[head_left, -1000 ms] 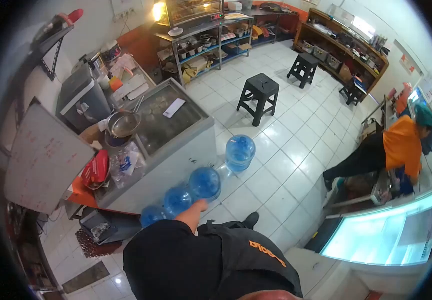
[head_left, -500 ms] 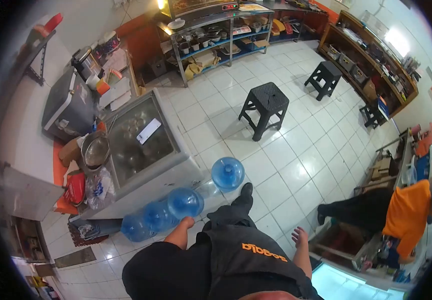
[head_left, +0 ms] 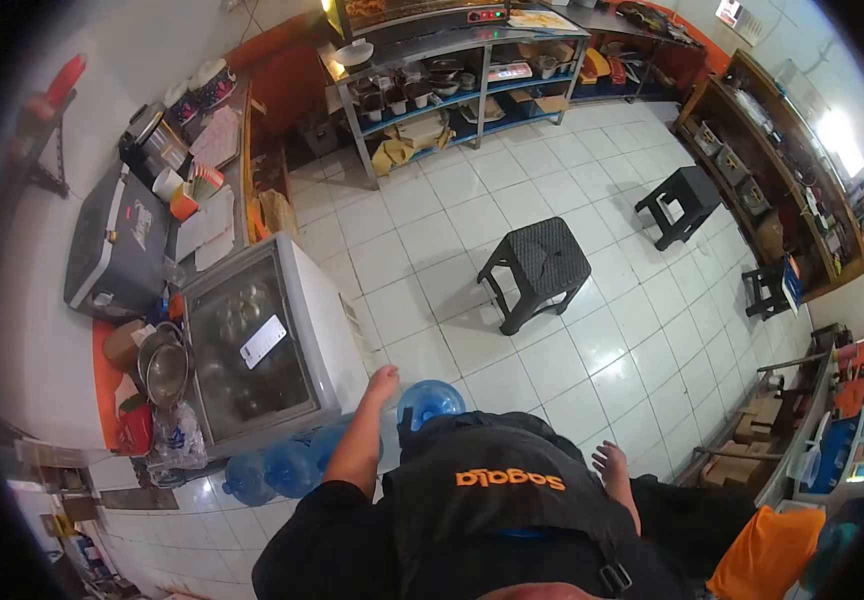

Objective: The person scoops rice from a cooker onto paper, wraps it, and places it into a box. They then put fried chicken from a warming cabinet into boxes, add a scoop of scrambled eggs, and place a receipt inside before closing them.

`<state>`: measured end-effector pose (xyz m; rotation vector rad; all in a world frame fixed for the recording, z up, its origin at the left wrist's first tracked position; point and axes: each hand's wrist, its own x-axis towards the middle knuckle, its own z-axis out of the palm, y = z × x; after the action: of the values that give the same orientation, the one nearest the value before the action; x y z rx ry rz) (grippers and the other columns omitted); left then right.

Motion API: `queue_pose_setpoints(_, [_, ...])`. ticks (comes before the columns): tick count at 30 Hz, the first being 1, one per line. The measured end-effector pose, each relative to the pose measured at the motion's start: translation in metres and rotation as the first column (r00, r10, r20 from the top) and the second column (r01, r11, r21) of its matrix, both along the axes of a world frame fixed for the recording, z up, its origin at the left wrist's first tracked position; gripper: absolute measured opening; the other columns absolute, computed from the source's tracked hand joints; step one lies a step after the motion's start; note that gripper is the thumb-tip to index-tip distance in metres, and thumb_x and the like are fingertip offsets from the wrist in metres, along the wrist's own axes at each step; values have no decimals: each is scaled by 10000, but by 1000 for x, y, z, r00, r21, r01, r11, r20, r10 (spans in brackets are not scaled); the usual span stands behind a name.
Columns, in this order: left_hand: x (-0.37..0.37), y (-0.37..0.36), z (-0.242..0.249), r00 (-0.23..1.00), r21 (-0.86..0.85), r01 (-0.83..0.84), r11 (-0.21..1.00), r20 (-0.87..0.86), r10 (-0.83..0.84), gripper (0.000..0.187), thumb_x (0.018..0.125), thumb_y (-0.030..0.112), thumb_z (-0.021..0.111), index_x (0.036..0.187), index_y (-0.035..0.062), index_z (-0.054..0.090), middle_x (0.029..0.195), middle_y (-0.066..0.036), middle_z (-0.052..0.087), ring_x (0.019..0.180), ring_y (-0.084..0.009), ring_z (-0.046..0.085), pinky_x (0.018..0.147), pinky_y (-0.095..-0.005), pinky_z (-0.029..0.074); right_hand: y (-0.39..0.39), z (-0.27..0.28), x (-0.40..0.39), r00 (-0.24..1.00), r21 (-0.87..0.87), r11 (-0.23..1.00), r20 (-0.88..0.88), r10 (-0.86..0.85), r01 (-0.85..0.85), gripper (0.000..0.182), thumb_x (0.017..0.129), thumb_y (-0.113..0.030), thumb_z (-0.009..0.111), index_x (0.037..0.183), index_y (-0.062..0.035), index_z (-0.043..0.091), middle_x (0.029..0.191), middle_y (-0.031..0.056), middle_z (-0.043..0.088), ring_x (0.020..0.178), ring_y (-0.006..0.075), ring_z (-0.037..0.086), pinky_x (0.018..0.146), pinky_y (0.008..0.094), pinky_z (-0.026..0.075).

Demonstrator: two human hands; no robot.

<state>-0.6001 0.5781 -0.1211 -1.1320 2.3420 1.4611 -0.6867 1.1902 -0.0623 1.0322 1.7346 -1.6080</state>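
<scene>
My left hand (head_left: 383,383) hangs in front of the chest freezer's near corner, just above the blue water jugs (head_left: 430,402), its fingers curled together; whether it holds something is too small to make out. On the other side of my dark apron (head_left: 512,480), my right hand (head_left: 609,459) is over the tiled floor with its fingers apart and holds nothing. The freezer (head_left: 322,330) has a glass top with a white phone (head_left: 263,341) lying on it. More blue jugs (head_left: 292,468) stand along the freezer's side, partly behind my left arm.
Black stools (head_left: 542,262) (head_left: 685,200) stand on the tiled floor ahead. A metal shelf unit (head_left: 477,100) is at the back, a wooden shelf (head_left: 792,170) at the right. A person in orange (head_left: 767,550) is at the lower right. A grey cooler (head_left: 124,240) sits at the left.
The view has moved forward: the freezer and jugs now sit lower and closer to my body. My left hand has risen in the view, and the person in orange now appears lower.
</scene>
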Motion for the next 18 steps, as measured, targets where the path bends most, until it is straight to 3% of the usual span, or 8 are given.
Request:
queue_pose_setpoints(8, [-81, -38, 7, 992, -56, -67, 996, 108, 73, 301, 857, 255, 550, 1052, 49, 652, 1017, -192, 663, 944, -328, 634, 801, -401, 499, 39, -79, -101, 966, 52, 997, 254, 40, -55, 400, 889, -200, 510, 1263, -62, 477, 1211, 143, 559, 998, 351, 578, 806, 478, 464])
queue_pose_setpoints(11, [-49, -50, -54, 972, -269, 166, 949, 204, -112, 365, 882, 300, 431, 975, 15, 639, 988, -223, 645, 949, -406, 602, 815, -495, 482, 11, -62, -165, 963, 28, 973, 151, 222, -228, 343, 889, -221, 530, 1192, -65, 502, 1190, 132, 573, 967, 343, 586, 789, 480, 466])
queue_pose_setpoints(12, [-38, -61, -80, 820, -176, 421, 890, 494, -290, 376, 888, 312, 433, 977, 10, 637, 978, -243, 638, 936, -416, 605, 810, -498, 487, 2, -51, -193, 901, 47, 901, -10, 433, -432, 325, 889, -229, 537, 1169, -66, 510, 1183, 129, 577, 957, 340, 589, 784, 481, 466])
queue_pose_setpoints(13, [-29, -49, -119, 845, -254, 219, 942, 533, -52, 342, 898, 300, 467, 982, 13, 634, 948, -229, 648, 854, -377, 646, 746, -499, 507, -7, -44, -219, 793, 117, 808, -158, 589, -577, 309, 889, -236, 544, 1145, -67, 518, 1176, 125, 582, 947, 338, 592, 778, 481, 467])
queue_pose_setpoints(14, [-22, -46, -110, 856, 81, -198, 977, 500, 132, 321, 902, 281, 481, 992, 14, 634, 938, -208, 654, 813, -339, 656, 705, -474, 517, -24, -39, -247, 786, 125, 813, -206, 583, -569, 293, 888, -243, 551, 1122, -68, 526, 1169, 122, 586, 937, 335, 594, 772, 482, 468])
queue_pose_setpoints(15, [-22, -38, -79, 728, 281, -602, 747, 577, 370, 300, 907, 263, 494, 1001, 15, 634, 929, -187, 659, 771, -301, 666, 664, -450, 527, -46, -41, -288, 932, 84, 931, -46, 360, -356, 326, 883, -252, 555, 1165, -90, 528, 1145, 104, 601, 925, 316, 605, 758, 459, 472])
queue_pose_setpoints(16, [-29, -35, -52, 895, 287, -349, 892, 382, 228, 280, 900, 239, 504, 1008, 16, 634, 916, -171, 658, 746, -282, 660, 644, -430, 527, -68, -45, -333, 986, 87, 989, 125, 108, -119, 363, 879, -261, 560, 1208, -112, 530, 1122, 87, 616, 913, 297, 615, 745, 437, 476])
queue_pose_setpoints(18, [-58, -23, 38, 990, -22, 136, 990, -19, -136, 247, 887, 191, 524, 1022, 17, 634, 890, -141, 654, 695, -245, 646, 605, -390, 526, -90, -64, -404, 966, 96, 963, 82, 244, -251, 346, 887, -275, 561, 1205, -139, 554, 1093, 65, 629, 838, 263, 632, 681, 427, 476])
